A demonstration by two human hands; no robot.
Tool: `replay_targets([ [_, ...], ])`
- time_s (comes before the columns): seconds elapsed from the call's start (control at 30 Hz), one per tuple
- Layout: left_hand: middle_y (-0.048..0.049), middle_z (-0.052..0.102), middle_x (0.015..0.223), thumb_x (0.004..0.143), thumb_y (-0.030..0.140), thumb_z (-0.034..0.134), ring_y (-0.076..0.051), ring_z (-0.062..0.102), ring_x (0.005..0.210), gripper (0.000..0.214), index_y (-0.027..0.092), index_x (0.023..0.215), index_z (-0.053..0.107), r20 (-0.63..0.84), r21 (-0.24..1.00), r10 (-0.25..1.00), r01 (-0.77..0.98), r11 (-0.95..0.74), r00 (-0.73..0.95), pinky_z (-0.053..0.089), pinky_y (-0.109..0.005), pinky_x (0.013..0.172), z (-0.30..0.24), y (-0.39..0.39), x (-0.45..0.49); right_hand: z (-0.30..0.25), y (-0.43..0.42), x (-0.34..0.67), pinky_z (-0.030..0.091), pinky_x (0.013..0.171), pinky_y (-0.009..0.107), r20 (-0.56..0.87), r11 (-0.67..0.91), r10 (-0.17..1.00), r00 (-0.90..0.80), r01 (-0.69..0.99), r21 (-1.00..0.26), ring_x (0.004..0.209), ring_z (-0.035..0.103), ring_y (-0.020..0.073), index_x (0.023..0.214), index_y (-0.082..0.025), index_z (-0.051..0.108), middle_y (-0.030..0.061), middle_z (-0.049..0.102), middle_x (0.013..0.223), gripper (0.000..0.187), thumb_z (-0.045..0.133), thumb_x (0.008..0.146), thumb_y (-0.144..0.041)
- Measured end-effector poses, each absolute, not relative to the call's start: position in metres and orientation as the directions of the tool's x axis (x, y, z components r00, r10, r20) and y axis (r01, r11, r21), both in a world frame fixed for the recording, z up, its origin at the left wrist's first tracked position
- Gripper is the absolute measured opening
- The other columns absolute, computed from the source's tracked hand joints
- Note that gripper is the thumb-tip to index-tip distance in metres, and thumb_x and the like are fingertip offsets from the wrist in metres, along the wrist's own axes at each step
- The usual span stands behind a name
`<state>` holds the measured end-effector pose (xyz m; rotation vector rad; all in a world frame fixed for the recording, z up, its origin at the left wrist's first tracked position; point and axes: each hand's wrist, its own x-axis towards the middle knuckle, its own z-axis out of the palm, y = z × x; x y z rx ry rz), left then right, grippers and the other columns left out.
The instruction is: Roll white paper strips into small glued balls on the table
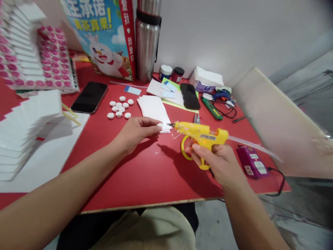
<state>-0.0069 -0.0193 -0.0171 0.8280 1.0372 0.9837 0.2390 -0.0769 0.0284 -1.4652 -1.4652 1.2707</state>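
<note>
My right hand [218, 163] grips a yellow hot glue gun [201, 136] with a clear glue stick poking out behind, its nozzle pointing left. My left hand [136, 132] pinches a small white round piece [160, 125] right at the nozzle tip, above the red table [145, 180]. Just behind lies a stack of white paper strips [153, 107]. Several more white round pieces [120, 106] lie in a cluster to the left.
A black phone [90, 97], a steel flask [147, 41], a printed carton [104, 34], a second dark phone [189, 96], small jars [170, 72], a green cutter [211, 108], cables, a purple box [252, 162], stacked white cards [23, 132] and pink-dotted sheets [53, 59] surround the work spot.
</note>
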Motion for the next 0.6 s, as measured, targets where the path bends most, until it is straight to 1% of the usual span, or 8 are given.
replay_targets([
  [0.03,-0.0084,0.078,0.084,0.064,0.032,0.092,-0.016,0.07,0.072,0.039,0.014,0.097,0.081,-0.288,0.918,0.94,-0.227,0.325,0.182,0.057,-0.032,0.079,-0.016,-0.02,-0.007,0.027,-0.079,0.234,0.043,0.055,0.029,-0.173,-0.121,0.976,-0.134,0.329,-0.936,0.061,0.054,0.0155,0.074,-0.016,0.072,0.0049,0.064,0.068,0.035,0.07,0.09,-0.048],
  [0.1,-0.0088,0.078,0.085,0.065,0.032,0.091,-0.016,0.07,0.073,0.038,0.014,0.097,0.081,-0.263,0.94,0.951,-0.178,0.291,0.163,0.056,-0.032,0.078,-0.012,-0.021,-0.006,0.022,-0.08,0.229,0.043,0.054,0.029,-0.15,-0.089,0.979,-0.141,0.371,-0.924,0.058,0.053,0.0146,0.073,-0.017,0.07,0.0051,0.064,0.068,0.038,0.07,0.09,-0.051],
  [0.2,-0.0093,0.079,0.086,0.067,0.034,0.089,-0.016,0.069,0.073,0.036,0.014,0.097,0.081,-0.233,0.961,0.962,-0.117,0.25,0.146,0.054,-0.031,0.076,-0.008,-0.022,-0.006,0.015,-0.078,0.228,0.047,0.06,0.03,-0.096,-0.034,0.986,-0.137,0.398,-0.917,0.063,0.057,0.0165,0.071,-0.017,0.068,0.0064,0.065,0.072,0.039,0.068,0.091,-0.051],
  [0.3,-0.0094,0.079,0.087,0.068,0.034,0.088,-0.017,0.068,0.075,0.035,0.014,0.096,0.082,-0.219,0.969,0.965,-0.084,0.232,0.14,0.053,-0.031,0.076,-0.007,-0.023,-0.006,0.011,-0.077,0.23,0.05,0.065,0.031,-0.089,-0.031,0.989,-0.121,0.412,-0.91,0.068,0.06,0.0176,0.07,-0.018,0.067,0.0072,0.067,0.077,0.039,0.068,0.092,-0.05],
  [0.43,-0.0095,0.079,0.087,0.07,0.034,0.087,-0.016,0.067,0.075,0.035,0.014,0.098,0.081,-0.215,0.971,0.966,-0.072,0.227,0.147,0.053,-0.031,0.077,-0.009,-0.023,-0.007,0.012,-0.077,0.228,0.049,0.065,0.031,-0.09,-0.033,0.989,-0.114,0.426,-0.904,0.067,0.059,0.0173,0.065,-0.018,0.063,0.0072,0.066,0.076,0.042,0.067,0.092,-0.051],
  [0.6,-0.0091,0.079,0.087,0.07,0.035,0.088,-0.016,0.067,0.074,0.036,0.014,0.098,0.081,-0.216,0.969,0.964,-0.089,0.232,0.158,0.053,-0.031,0.078,-0.01,-0.022,-0.008,0.017,-0.077,0.224,0.045,0.061,0.03,-0.097,-0.04,0.99,-0.102,0.456,-0.889,0.064,0.056,0.0165,0.064,-0.018,0.062,0.0046,0.06,0.067,0.044,0.066,0.092,-0.051],
])
